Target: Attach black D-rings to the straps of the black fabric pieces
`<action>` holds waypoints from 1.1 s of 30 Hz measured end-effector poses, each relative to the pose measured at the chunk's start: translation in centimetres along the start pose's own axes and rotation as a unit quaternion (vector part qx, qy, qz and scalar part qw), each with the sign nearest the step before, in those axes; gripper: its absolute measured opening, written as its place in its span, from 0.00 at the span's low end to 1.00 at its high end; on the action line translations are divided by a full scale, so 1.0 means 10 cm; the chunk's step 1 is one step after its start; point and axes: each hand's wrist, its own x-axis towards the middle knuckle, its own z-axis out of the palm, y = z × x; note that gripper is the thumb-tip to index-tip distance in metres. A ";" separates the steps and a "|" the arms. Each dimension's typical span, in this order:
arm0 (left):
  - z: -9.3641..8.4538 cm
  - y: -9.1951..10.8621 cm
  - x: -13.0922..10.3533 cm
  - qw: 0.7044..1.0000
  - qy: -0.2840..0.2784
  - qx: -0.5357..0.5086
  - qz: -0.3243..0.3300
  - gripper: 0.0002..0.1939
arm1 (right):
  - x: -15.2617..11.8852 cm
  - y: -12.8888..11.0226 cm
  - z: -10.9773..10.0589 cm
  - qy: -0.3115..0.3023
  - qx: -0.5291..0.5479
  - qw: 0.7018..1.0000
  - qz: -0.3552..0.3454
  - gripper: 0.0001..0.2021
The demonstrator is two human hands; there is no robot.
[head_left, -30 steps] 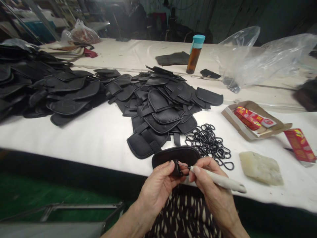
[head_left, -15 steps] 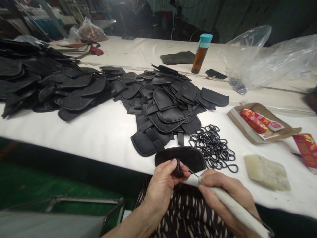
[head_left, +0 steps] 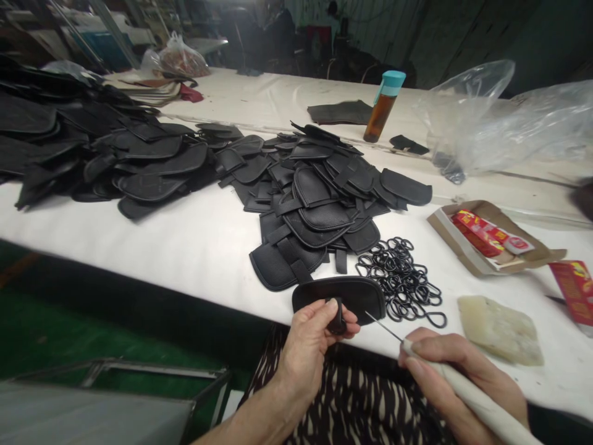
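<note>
White-covered worktable (head_left: 204, 235) runs ahead of me. My left hand (head_left: 306, 346) pinches a folded black strip (head_left: 338, 318) in front of a rounded, black, leather-like panel (head_left: 343, 288). Right of it, my right hand (head_left: 482, 368) grips a white-handled, thin-shafted pointed tool (head_left: 472, 395); long axis slants forward-left, tip apart from the strip, nearer my left hand.

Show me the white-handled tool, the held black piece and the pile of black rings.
White-handled tool (head_left: 475, 395): head view, on its handle.
Held black piece (head_left: 356, 293): head view, on its wide panel.
Pile of black rings (head_left: 402, 279): head view, near its middle.
</note>
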 end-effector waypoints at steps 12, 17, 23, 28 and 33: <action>-0.02 -0.06 -0.01 0.997 0.010 0.069 0.036 0.14 | -0.01 0.04 -0.14 0.006 -0.042 0.999 0.020 0.05; -0.02 -0.06 0.00 0.995 0.013 0.084 0.044 0.13 | -0.03 0.02 -0.12 0.014 -0.024 0.999 0.041 0.06; -0.02 -0.06 -0.01 0.994 0.017 0.094 0.047 0.13 | -0.04 0.03 -0.11 0.023 -0.022 0.999 0.040 0.06; -0.01 -0.04 -0.01 0.994 0.013 0.091 0.050 0.13 | -0.06 0.04 -0.14 0.021 -0.015 0.999 0.030 0.06; 0.00 -0.03 -0.01 0.995 0.009 0.091 0.045 0.13 | -0.07 0.02 -0.17 0.029 -0.027 0.999 0.037 0.06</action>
